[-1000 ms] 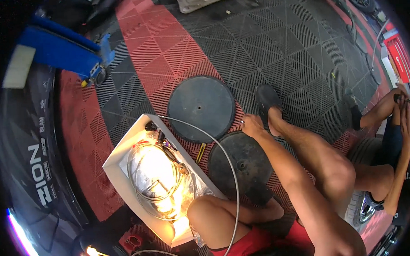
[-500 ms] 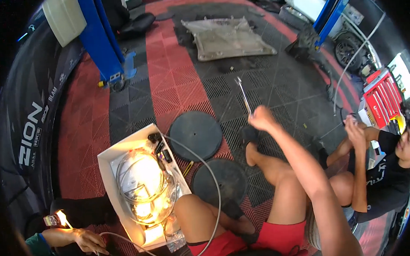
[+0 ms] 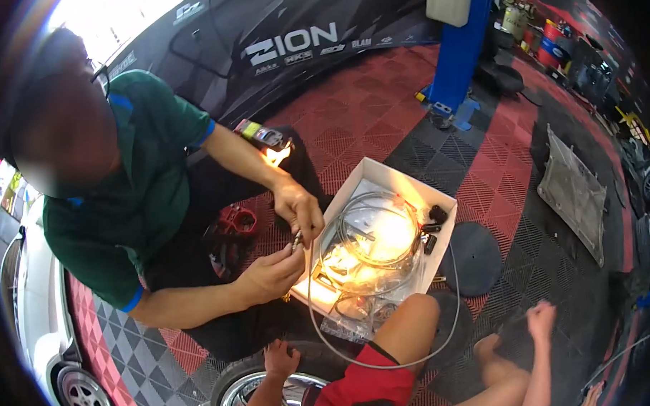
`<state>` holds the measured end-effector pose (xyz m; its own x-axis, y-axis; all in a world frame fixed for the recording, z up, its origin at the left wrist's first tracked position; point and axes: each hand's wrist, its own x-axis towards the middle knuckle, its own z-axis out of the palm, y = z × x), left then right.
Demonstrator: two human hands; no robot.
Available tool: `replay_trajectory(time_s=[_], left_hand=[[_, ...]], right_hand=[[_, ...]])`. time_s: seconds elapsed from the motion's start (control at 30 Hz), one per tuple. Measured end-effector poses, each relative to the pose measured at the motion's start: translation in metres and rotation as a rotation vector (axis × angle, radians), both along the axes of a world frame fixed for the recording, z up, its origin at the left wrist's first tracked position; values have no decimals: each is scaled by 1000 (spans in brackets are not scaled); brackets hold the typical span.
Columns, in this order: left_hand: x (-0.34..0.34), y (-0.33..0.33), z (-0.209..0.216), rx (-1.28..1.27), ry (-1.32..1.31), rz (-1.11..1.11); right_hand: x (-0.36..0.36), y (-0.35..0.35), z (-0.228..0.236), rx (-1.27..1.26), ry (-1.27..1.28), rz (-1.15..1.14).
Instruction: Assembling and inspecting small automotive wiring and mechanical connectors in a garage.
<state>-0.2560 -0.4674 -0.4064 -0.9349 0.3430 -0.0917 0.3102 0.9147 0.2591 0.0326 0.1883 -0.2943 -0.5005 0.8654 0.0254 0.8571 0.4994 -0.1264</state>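
Observation:
My left hand [image 3: 280,360] rests, fingers spread, on a tyre [image 3: 230,364] with a chrome wheel [image 3: 303,391] beside my red shorts. At the right, my raised right hand [image 3: 541,321] is closed round a wrench, now only a faint smear beside the fist. Across from me, a person in a green shirt [image 3: 148,173] pinches a small metal fitting [image 3: 297,241] between both hands. From near those hands a thin grey hose [image 3: 388,366] loops over my thigh. Coiled hose [image 3: 373,262] and plastic bags lie in a white cardboard box [image 3: 445,197], brightly lit.
Behind the box stands a blue lift post [image 3: 457,62]. Round black pads [image 3: 472,259] lie right of the box, and a flat grey panel [image 3: 572,194] lies farther right. A glowing work lamp [image 3: 275,154] and a red tool case [image 3: 237,220] are near the person's legs.
The view has swung left, bringing the green-shirted person and my left hand into sight. My right hand now appears farther right, and the wrench, sharp before, is blurred.

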Motion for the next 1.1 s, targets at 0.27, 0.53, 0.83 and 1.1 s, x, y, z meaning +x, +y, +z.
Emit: replay_trajectory(time_s=[0.27, 0.53, 0.83, 1.1], left_hand=[[8, 1, -15, 8, -69, 40], [1, 11, -10, 73, -55, 13], [5, 4, -9, 5, -67, 19], [6, 8, -10, 7, -63, 25]], right_hand=[[-23, -13, 169, 562, 543, -29], [0, -52, 26, 66, 344, 14], [-13, -82, 29, -62, 281, 74], [-7, -75, 20, -59, 255, 133]])
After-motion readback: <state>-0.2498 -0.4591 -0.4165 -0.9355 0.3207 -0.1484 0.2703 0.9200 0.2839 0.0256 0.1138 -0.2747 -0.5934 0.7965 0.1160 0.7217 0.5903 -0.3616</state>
